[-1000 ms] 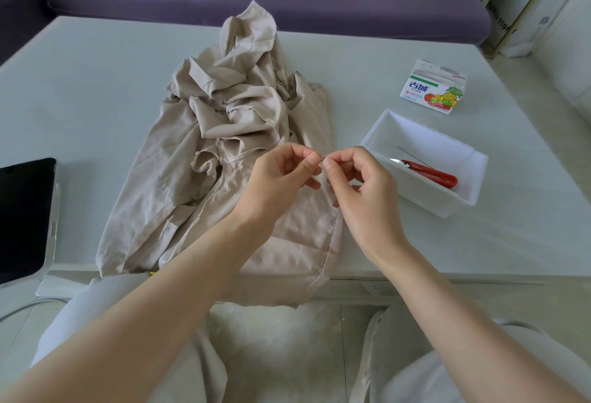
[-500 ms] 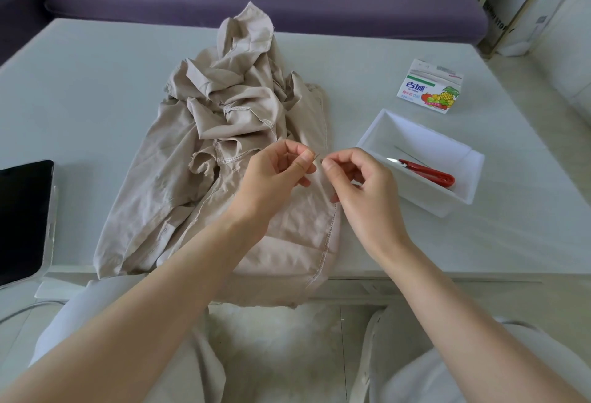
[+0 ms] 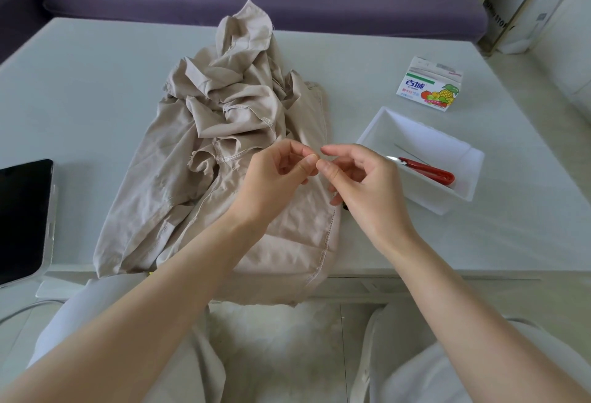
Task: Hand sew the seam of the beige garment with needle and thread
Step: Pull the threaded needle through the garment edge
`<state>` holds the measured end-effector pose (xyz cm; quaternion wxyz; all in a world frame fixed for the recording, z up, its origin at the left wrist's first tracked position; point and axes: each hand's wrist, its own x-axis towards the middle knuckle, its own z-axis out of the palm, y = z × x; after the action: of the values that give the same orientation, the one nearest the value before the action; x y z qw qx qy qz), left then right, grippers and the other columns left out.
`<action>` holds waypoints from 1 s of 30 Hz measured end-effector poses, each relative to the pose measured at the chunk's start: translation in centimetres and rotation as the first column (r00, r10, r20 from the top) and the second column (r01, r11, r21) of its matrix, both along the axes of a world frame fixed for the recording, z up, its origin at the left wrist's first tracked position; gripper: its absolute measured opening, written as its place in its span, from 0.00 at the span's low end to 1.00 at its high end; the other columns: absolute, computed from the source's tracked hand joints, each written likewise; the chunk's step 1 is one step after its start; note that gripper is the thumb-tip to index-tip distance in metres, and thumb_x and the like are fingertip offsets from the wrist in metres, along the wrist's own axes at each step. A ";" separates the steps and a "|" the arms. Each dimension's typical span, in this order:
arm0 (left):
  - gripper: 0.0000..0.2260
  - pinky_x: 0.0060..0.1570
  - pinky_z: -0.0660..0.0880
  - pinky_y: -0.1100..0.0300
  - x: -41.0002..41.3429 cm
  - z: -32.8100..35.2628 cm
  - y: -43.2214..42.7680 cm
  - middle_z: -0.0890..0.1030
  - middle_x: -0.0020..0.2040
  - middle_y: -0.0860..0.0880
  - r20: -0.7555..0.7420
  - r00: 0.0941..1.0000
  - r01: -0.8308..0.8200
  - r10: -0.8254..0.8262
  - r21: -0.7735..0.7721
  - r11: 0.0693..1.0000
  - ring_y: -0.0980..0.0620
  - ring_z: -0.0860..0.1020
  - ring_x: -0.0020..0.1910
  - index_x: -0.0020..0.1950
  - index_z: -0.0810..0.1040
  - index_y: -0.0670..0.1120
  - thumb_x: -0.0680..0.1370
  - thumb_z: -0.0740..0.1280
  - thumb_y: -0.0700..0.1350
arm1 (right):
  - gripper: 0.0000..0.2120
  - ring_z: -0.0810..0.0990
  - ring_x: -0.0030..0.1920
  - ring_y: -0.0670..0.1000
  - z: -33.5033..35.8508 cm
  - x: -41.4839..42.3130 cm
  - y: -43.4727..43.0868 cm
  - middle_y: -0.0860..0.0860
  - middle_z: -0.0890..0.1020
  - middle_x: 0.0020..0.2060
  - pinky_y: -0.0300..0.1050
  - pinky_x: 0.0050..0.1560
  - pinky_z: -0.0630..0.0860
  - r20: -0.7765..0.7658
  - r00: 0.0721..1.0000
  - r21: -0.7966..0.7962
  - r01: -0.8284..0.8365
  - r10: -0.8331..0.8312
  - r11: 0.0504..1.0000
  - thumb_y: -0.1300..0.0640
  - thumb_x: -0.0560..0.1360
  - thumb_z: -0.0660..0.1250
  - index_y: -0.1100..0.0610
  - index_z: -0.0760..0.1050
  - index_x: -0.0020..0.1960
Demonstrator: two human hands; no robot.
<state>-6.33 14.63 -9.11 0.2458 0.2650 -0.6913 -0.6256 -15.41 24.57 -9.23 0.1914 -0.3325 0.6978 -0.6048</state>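
Status: preparation stage, with no hand stitch visible yet. The beige garment (image 3: 224,134) lies crumpled on the surface (image 3: 96,83), and neither hand grips it. Above it, my left hand (image 3: 275,179) presses thumb to forefinger with the other fingers curled. My right hand (image 3: 361,185) meets it tip to tip, fingers loosely bent. The needle and thread are too fine to make out, so I cannot tell what either hand holds. Judgement: threading or knotting is in progress, and all sewing remains.

Over the beige garment (image 3: 192,198) on the counter (image 3: 96,83), left grip (image 3: 271,185) and right grip (image 3: 367,191) touch thumbs, anything pinched too fine to see.
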 end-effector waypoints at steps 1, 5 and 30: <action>0.03 0.39 0.73 0.71 0.0 0.0 0.0 0.78 0.37 0.50 -0.001 1.000 -0.001 0.001 -0.001 1.000 0.63 0.76 0.34 0.44 0.77 0.42 0.77 0.66 0.38 | 0.05 0.77 0.30 0.42 0.1 0.0 0.0 0.45 0.81 0.32 0.35 0.29 0.75 0.005 1.000 -0.012 0.009 -0.008 1.000 0.60 0.73 0.71 0.53 0.80 0.48; 0.02 0.39 0.72 0.71 0.1 0.0 0.1 0.79 0.37 0.50 0.000 1.000 -0.015 0.015 0.005 1.000 0.64 0.76 0.34 0.45 0.78 0.41 0.77 0.67 0.38 | 0.07 0.78 0.28 0.41 0.4 0.0 0.2 0.40 0.80 0.27 0.33 0.30 0.75 -0.013 1.000 -0.010 0.019 -0.019 1.000 0.62 0.73 0.71 0.51 0.81 0.43; 0.07 0.49 0.75 0.63 0.3 0.0 0.4 0.81 0.43 0.49 0.027 0.999 0.041 -0.047 0.191 0.981 0.55 0.78 0.41 0.55 0.77 0.45 0.78 0.65 0.38 | 0.03 0.79 0.33 0.44 0.5 0.4 0.3 0.51 0.82 0.33 0.37 0.31 0.77 0.083 0.994 -0.006 0.064 -0.064 0.998 0.61 0.76 0.68 0.56 0.80 0.45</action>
<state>-6.02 15.03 -9.12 0.1948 0.2818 -0.6378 -0.6898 -14.98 24.85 -8.74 0.1994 -0.2854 0.6969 -0.6269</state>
